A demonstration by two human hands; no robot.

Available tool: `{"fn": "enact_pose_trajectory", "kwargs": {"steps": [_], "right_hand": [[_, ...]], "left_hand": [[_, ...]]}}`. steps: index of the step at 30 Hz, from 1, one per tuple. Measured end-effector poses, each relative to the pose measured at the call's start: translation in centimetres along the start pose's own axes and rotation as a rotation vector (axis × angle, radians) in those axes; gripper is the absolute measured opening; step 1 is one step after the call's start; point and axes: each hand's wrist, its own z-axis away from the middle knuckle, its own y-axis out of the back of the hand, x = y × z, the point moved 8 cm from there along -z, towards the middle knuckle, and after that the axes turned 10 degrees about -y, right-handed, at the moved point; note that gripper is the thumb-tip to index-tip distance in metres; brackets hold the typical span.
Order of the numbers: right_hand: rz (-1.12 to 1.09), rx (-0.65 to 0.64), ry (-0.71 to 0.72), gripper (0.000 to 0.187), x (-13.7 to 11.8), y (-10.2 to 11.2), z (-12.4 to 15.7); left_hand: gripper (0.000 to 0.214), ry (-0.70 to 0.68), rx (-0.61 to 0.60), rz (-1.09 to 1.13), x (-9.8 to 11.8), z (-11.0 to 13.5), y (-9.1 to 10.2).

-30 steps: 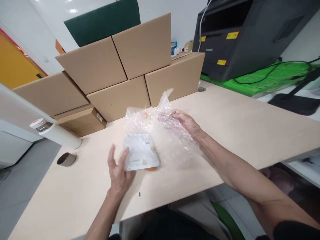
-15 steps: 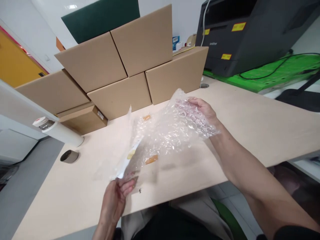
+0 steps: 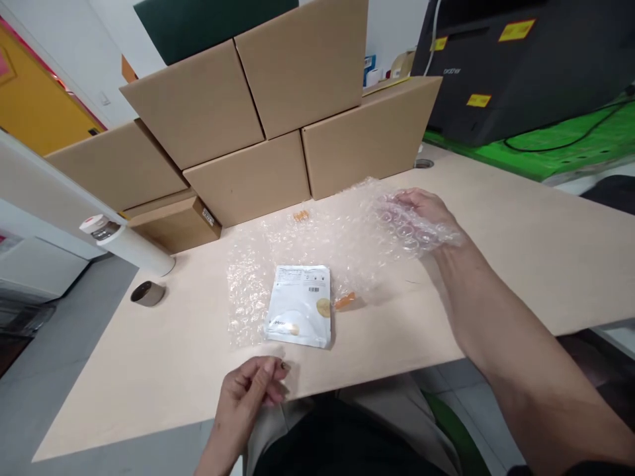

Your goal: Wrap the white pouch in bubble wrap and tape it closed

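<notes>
A sheet of clear bubble wrap (image 3: pixel 253 264) is spread over the table, with strips of orange tape (image 3: pixel 346 301) on it. On its near part lies a flat white pouch (image 3: pixel 297 305) with printed text, a barcode and a yellowish round picture. My right hand (image 3: pixel 421 208) grips the right end of the bubble wrap, which is raised and bunched over the fingers. Just below the pouch, by the table's front edge, is my left hand (image 3: pixel 253 390). Its fingers are curled with the thumb against them, nothing visible in them, and it is apart from the pouch.
Stacked cardboard boxes (image 3: pixel 248 178) line the back of the table (image 3: pixel 496 264). At left stand a white cylinder (image 3: pixel 141 248) with a jar at its end and a short brown tube (image 3: pixel 147 293). A dark printer (image 3: pixel 496 73) sits on a green surface at right.
The pouch, tilted at my left hand before, now lies flat on the bubble wrap. My left hand has let go and moved down and right. The wrap's left part has flattened out.
</notes>
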Motion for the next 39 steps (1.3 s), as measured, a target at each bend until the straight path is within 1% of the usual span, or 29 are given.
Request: {"fn": "enact_pose_trajectory", "kwargs": {"steps": [2,3,4,6,7,8,9,10,11,13,15,16,17,18,20,22,24,26,29,31,33,35,37,39], "right_hand": [[0.162,0.025,-0.108,0.013,1.0,1.4,-0.9],[0.285,0.038,-0.147,0.013,1.4,2.3,-1.3],[0.448,0.08,-0.129,0.013,1.2,3.2,-1.6],[0.762,0.213,-0.025,0.014,0.1,4.9,-2.0],[0.866,0.288,0.049,0.013,-0.7,5.3,-1.9],[0.923,0.34,0.131,0.012,-1.6,5.4,-1.5],[0.927,0.358,0.214,0.014,-2.3,5.1,-1.0],[0.89,0.317,0.29,0.018,-2.8,4.3,-0.3],[0.835,0.212,0.343,0.022,-2.9,3.0,0.4],[0.774,-0.116,0.378,0.032,-2.2,-0.6,2.1],[0.868,-0.447,0.318,0.037,-0.2,-4.2,4.0],[0.966,-0.574,0.273,0.037,1.1,-5.6,4.8],[1.071,-0.657,0.236,0.034,2.4,-6.5,5.3],[1.161,-0.697,0.214,0.029,3.4,-7.0,5.6],[1.257,-0.698,0.214,0.022,4.7,-7.6,5.5],[1.267,-0.674,0.233,0.019,5.3,-7.8,5.2],[1.253,-0.671,0.22,0.019,5.5,-7.9,5.0],[1.25,-0.67,0.205,0.019,5.5,-7.9,5.0],[1.259,-0.666,0.2,0.019,5.3,-8.0,5.2],[1.264,-0.66,0.198,0.018,5.1,-8.1,5.3],[1.265,-0.645,0.189,0.018,5.1,-8.1,5.3],[1.255,-0.636,0.184,0.018,5.1,-8.0,5.2],[1.234,-0.638,0.183,0.018,5.2,-8.0,5.1],[1.215,-0.648,0.175,0.019,5.3,-7.9,4.9]], "left_hand": [[0.035,-0.195,0.092,-0.19,2.0,-1.1,1.9],[0.036,-0.273,0.154,-0.28,2.9,-1.7,3.0],[0.037,-0.35,0.232,-0.371,3.9,-2.3,4.2],[0.041,-0.414,0.344,-0.522,5.0,-3.3,6.3],[0.044,-0.421,0.381,-0.584,5.3,-3.7,7.1],[0.047,-0.414,0.395,-0.643,5.3,-4.0,7.6],[0.049,-0.404,0.388,-0.701,5.2,-4.2,7.7],[0.049,-0.394,0.353,-0.758,5.1,-4.4,7.4],[0.048,-0.389,0.297,-0.809,4.9,-4.6,6.7],[0.045,-0.39,0.149,-0.882,4.6,-5.0,4.4],[0.041,-0.393,0.031,-0.923,4.4,-5.7,2.0],[0.039,-0.387,0.0,-0.942,4.4,-6.1,1.0],[0.036,-0.375,-0.015,-0.961,4.4,-6.6,0.2],[0.033,-0.361,-0.019,-0.975,4.3,-7.2,-0.3],[0.027,-0.337,-0.012,-0.979,4.2,-8.1,-0.7],[0.024,-0.333,-0.016,-0.954,4.0,-8.6,-0.7],[0.025,-0.342,-0.025,-0.917,3.9,-8.7,-0.5],[0.026,-0.367,-0.038,-0.88,4.0,-8.4,-0.4],[0.026,-0.417,-0.033,-0.85,4.8,-8.1,-0.5],[0.029,-0.44,-0.046,-0.86,5.3,-8.5,-1.0],[0.031,-0.439,-0.066,-0.881,5.5,-9.6,-1.8],[0.027,-0.397,-0.056,-0.849,5.4,-10.9,-2.3],[0.025,-0.322,-0.051,-0.728,5.0,-11.9,-2.7],[0.025,-0.273,-0.091,-0.602,4.6,-12.2,-3.4]]}}
